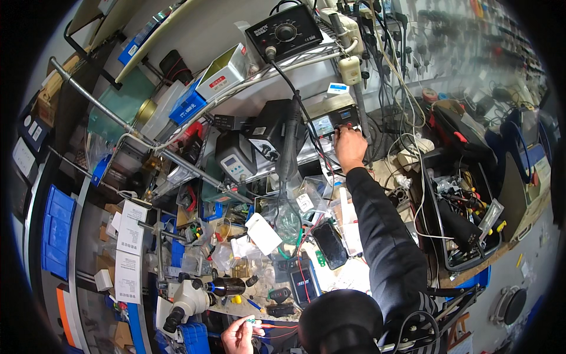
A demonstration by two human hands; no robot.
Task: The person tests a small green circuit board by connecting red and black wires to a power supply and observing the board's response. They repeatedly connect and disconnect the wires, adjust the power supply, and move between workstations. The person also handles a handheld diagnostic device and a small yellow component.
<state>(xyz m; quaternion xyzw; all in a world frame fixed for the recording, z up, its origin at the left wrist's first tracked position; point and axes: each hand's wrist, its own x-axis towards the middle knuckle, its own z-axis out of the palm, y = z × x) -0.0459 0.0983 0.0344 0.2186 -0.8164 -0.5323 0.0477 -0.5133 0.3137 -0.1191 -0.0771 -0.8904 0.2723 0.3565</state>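
My right arm, in a black sleeve, reaches far over the bench. My right hand (351, 146) is at the front panel of a bench power supply (323, 126) with a small lit display. Its fingers are curled against the panel's right part; what lies under the fingertips is too small to make out. Near the lower edge, my left hand (237, 337) pinches a small green circuit board (252, 321) between thumb and fingers. Thin red wires (278, 326) run right from the board and pass behind a large black rounded object (339, 321) in the foreground.
A black phone (330, 245) and a dark handheld device (303, 285) lie mid-bench among bags and small parts. A white microscope (190, 300) stands at left. At right sits an open tool case (457, 212). A black control box (284, 32) rests on the upper rack, its cable hanging down.
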